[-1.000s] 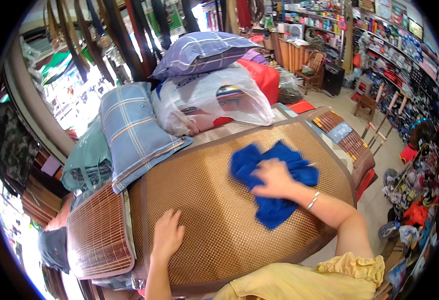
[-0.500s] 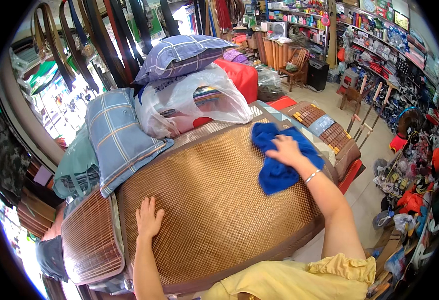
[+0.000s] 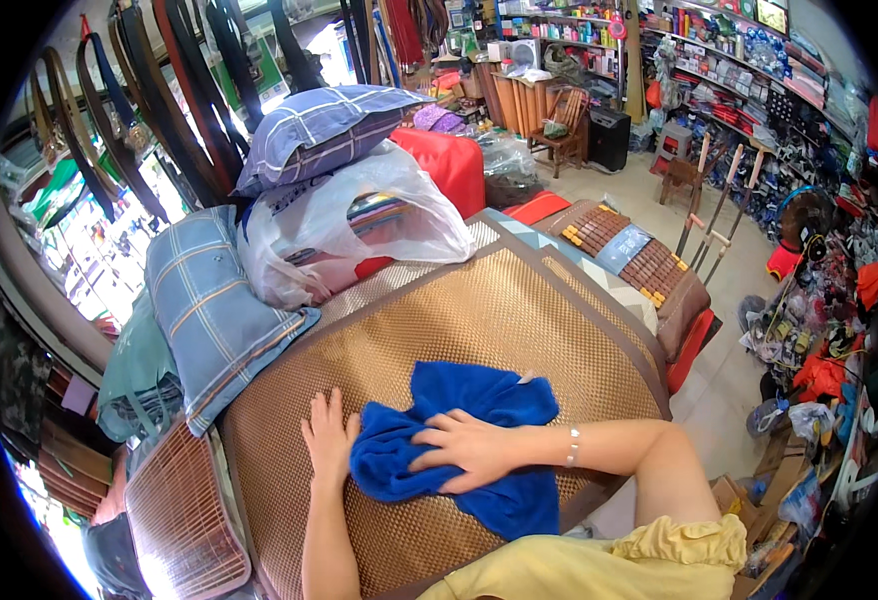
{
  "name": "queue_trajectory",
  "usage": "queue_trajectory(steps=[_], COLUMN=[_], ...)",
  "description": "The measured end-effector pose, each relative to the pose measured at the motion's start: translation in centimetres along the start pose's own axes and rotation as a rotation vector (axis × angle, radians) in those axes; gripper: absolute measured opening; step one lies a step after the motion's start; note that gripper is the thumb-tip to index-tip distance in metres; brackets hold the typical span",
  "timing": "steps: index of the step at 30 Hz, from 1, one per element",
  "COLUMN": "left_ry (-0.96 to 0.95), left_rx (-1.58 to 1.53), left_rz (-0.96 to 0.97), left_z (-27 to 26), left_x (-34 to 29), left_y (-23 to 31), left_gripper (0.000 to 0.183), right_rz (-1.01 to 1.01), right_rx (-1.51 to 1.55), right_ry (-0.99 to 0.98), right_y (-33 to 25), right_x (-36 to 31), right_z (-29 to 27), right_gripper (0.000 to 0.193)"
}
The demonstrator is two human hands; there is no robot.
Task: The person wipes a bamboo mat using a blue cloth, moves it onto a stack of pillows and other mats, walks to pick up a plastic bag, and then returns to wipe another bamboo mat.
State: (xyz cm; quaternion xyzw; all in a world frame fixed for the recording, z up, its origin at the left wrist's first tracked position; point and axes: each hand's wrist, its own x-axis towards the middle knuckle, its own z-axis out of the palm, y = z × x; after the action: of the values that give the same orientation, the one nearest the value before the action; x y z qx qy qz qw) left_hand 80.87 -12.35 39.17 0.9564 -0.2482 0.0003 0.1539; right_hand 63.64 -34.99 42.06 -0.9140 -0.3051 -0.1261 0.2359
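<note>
A woven golden-brown sleeping mat (image 3: 579, 345) with a dark border lies spread in front of me. My right hand (image 3: 469, 450), wearing a silver bracelet, rests on top of a bunched blue cloth (image 3: 509, 505). Its fingers are spread and slightly bent, pressing the cloth onto the mat without closing round it. My left hand (image 3: 329, 438) lies on the mat with fingers stretched out, beside the cloth's left edge. The cloth hides the part of the mat under it.
Beyond the mat's far left edge are a blue plaid pillow (image 3: 204, 305), a white plastic bag (image 3: 359, 225) and another pillow (image 3: 324, 135) on top. A slatted mat (image 3: 184, 505) lies left; a rolled brown mat (image 3: 624, 250) lies far right. Belts (image 3: 149, 110) hang overhead.
My right hand has brought the blue cloth from the mat's far right toward me and left, close to my left hand. My left hand stays flat on the mat. The view has shifted slightly.
</note>
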Motion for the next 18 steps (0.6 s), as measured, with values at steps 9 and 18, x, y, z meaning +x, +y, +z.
queue_trajectory(steps=[9, 18], left_ry=[-0.06, -0.067], left_rx=[0.014, -0.029], left_rz=[0.052, 0.029], left_z=[-0.7, -0.8], left_x=[-0.5, -0.8], left_y=[-0.2, -0.8], left_gripper=[0.065, 0.065], right_rz=[0.922, 1.328], right_rx=[-0.415, -0.303], right_ry=[0.144, 0.339], right_y=[22.9, 26.1], right_x=[6.3, -9.7], right_z=[-2.8, -7.8], right_gripper=[0.056, 0.075])
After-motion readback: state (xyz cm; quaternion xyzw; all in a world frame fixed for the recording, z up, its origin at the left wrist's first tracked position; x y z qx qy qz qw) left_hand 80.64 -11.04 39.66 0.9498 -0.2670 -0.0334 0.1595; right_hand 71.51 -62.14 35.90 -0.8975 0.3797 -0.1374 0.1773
